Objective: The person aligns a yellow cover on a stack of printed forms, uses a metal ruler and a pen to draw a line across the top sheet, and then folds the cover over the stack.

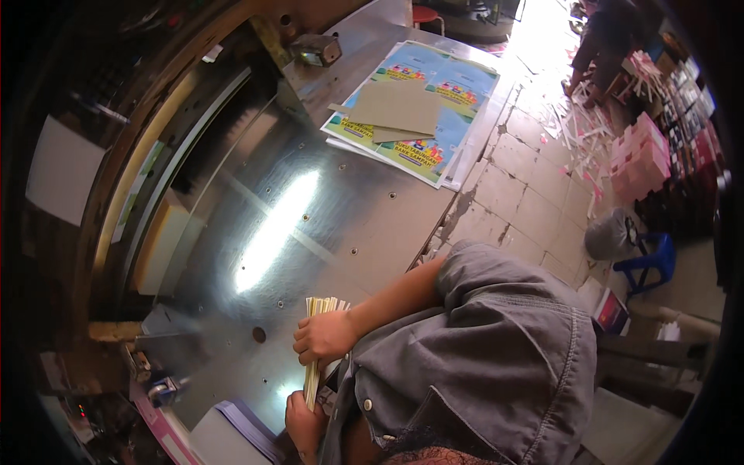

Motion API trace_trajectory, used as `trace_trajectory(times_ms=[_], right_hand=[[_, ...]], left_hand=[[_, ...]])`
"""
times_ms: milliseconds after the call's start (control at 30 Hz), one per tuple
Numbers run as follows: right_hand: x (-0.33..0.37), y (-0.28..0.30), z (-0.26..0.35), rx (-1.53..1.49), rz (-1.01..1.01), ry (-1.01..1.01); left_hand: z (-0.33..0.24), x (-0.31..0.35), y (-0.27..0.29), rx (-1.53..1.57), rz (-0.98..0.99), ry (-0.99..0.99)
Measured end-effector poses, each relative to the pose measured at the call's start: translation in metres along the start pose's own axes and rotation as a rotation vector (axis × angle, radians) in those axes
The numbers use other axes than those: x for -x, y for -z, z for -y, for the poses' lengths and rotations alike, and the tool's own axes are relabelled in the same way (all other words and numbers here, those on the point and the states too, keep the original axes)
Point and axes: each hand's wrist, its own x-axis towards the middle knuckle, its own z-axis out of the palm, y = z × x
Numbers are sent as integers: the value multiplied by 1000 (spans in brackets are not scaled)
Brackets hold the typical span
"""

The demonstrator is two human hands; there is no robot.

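A long, narrow bundle of cream-coloured paper strips [312, 381] stands out over the metal table, its upper ends fanned slightly apart. My right hand [322, 338] wraps its fingers round the bundle near the fanned end. Lower down, my left hand [304, 425] is closed at the other end, its fingers partly hidden. Beneath both hands lies the shiny metal table [364, 209] of what looks like a paper cutter, dotted with small holes. Close to my left hand is a stack of white and lilac sheets [232, 434].
Printed colourful sheets [418, 159] lie at the table's far end under grey cardboard pieces [395, 108]. The machine's frame [155, 194] borders the left. On the tiled floor are a blue stool [651, 260], pink stacks [639, 155] and paper scraps [573, 128]. Another person [608, 43] bends there.
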Motion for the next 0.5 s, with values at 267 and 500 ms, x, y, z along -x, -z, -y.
trace_trajectory(times_ms=[267,500], right_hand=[[4,17,2,157,3,-143],[-28,14,-4,293,269,-298]], left_hand=[[-30,-36,35,-70,262,79],[48,-78,22,-174,286,94]])
